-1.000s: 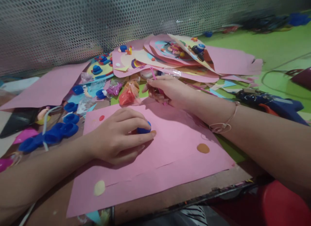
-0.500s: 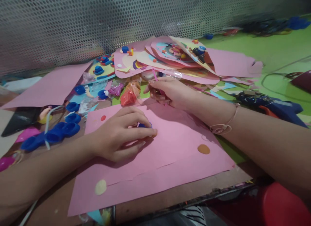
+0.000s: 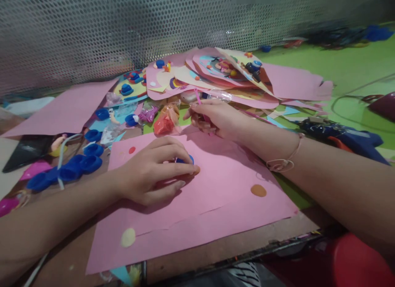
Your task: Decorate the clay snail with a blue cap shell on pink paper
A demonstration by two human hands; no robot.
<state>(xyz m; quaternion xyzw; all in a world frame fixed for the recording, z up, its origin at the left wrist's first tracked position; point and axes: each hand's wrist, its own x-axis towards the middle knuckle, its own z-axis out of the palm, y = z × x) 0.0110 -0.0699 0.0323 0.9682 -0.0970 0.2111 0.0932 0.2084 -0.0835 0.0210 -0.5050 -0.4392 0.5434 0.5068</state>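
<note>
A sheet of pink paper lies in front of me, with a red dot, a cream disc and an orange-brown disc on it. My left hand rests on the sheet, its bent fingers around a blue clay piece that is mostly hidden beneath them. A small orange-brown bit shows at a fingertip. Above the sheet's far edge, my right hand is closed on a thin pink stick, which points up and away.
Several blue clay caps lie at left beside a pink sheet. Bagged red-orange clay sits past the paper. Decorated pink sheets are heaped before a perforated metal panel. Dark blue items lie at right.
The left fingertips have drawn back slightly, so more of the orange-brown bit shows. My right hand keeps its hold on the stick, almost unmoved.
</note>
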